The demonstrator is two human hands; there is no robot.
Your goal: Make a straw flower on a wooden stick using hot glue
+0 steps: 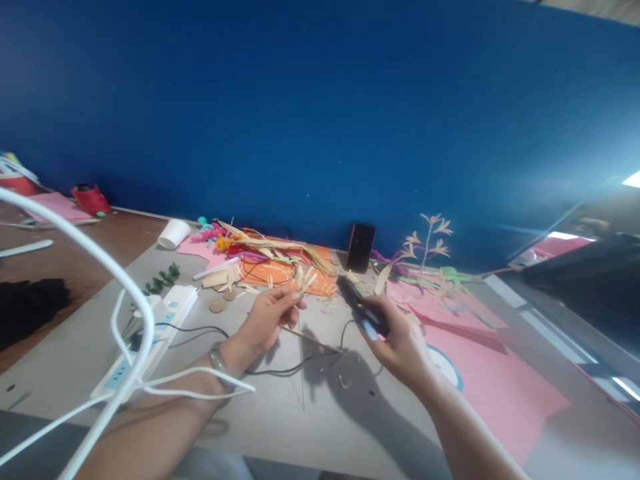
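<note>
My left hand (265, 320) is closed in a pinch on a small pale flower of dried husk strips (306, 279). A thin stem hangs below those fingers. In my right hand (403, 343) is a black glue gun (361, 305), its nose angled up and left, apart from the flower. A dark cord (290, 369) runs across the table from the white power strip (175, 308) toward it. Behind both hands lie an orange sheet (255, 270) and loose dried husks (280, 248). A finished-looking stem with several pale flowers (427, 241) stands at the right.
White cables (143, 300) loop close in front at the left. A dark phone (361, 248) leans against the blue wall (320, 120). Pink sheets (500, 383) cover the table's right side. A white paper cup (173, 234) lies tipped at the back left.
</note>
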